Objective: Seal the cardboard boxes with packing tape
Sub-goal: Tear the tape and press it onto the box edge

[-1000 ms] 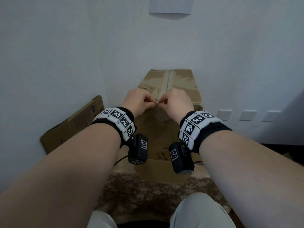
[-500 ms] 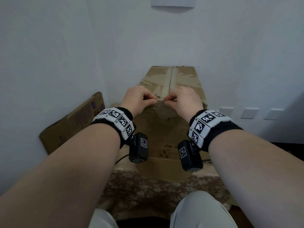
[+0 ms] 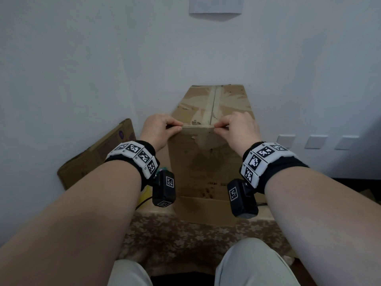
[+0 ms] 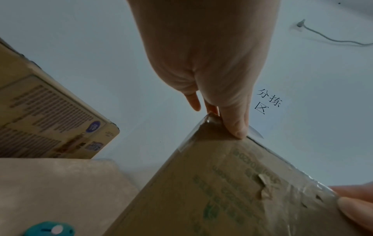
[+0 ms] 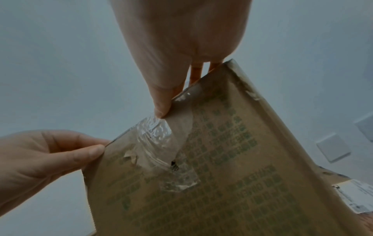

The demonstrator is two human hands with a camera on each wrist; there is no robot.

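A tall brown cardboard box [image 3: 206,168] stands upright on a cloth-covered table [image 3: 165,234], against the white wall. Clear packing tape [image 5: 159,138] runs down its near face from the top edge and is wrinkled. My left hand [image 3: 177,127] pinches the near top edge at the left corner, where tape [image 4: 193,138] wraps the corner under my thumb [image 4: 236,126]. My right hand [image 3: 218,127] pinches the same edge right of the centre seam, with the thumb [image 5: 161,108] on the tape. The top flaps are closed, and a tape strip [image 3: 211,102] lies along their seam.
A printed carton [image 3: 97,155] leans on the wall at the left. A teal object [image 4: 48,228] lies on the table near the box's left side. A lower cardboard piece [image 3: 206,209] sits in front of the box. Wall switches [image 3: 315,141] are at the right.
Both hands slid apart along the box's near top edge, from the middle seam outward, the left reaching the left corner. The head view tilted slightly.
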